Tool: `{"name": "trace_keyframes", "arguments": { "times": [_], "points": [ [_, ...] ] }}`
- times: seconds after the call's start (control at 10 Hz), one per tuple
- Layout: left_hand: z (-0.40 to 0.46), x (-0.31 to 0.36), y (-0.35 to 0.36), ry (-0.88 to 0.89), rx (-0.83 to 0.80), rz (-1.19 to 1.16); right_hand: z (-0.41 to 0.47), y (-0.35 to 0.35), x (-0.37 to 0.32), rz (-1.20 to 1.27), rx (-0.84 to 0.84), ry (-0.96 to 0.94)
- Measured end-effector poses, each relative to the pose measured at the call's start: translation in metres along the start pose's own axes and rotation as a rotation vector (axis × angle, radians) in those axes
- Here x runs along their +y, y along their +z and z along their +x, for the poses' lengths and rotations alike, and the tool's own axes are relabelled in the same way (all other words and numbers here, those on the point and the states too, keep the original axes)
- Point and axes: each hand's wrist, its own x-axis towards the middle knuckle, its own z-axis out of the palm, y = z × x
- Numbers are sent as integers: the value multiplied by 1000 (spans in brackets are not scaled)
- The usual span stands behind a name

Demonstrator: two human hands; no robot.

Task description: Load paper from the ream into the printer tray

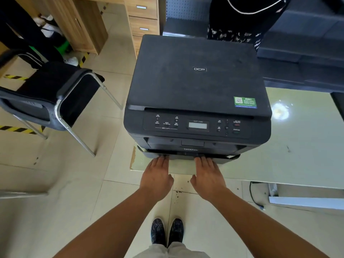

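A black printer (197, 84) stands at the left front corner of a glass-topped table (297, 146). Its paper tray (229, 159) sits low at the front, with its front lip sticking out slightly. My left hand (158, 175) and my right hand (208, 175) lie palm down side by side, fingers straight, fingertips against the tray's front edge. Neither hand is wrapped around anything. No ream or loose paper shows in view.
A black chair with metal legs (55, 101) stands to the left of the printer. Wooden drawers (143, 19) and a desk are behind. Another person in dark patterned clothing (240, 21) stands behind the printer. My feet (167, 231) are on the tiled floor.
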Motion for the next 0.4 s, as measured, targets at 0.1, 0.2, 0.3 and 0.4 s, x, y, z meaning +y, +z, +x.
{"name": "trace_keyframes", "arguments": {
  "times": [0.1, 0.2, 0.3, 0.4],
  "points": [
    [1, 2, -2, -21, -44, -3, 8, -3, 5, -5, -25, -4],
    [-1, 2, -3, 4, -128, 47, 12, -8, 8, -1, -81, 20],
    [-9, 5, -3, 32, -113, 39, 1, -14, 6, 40, -158, 22],
    [-18, 5, -8, 59, -36, -1, -10, -33, 9, 350, -152, 103]
  ]
}}
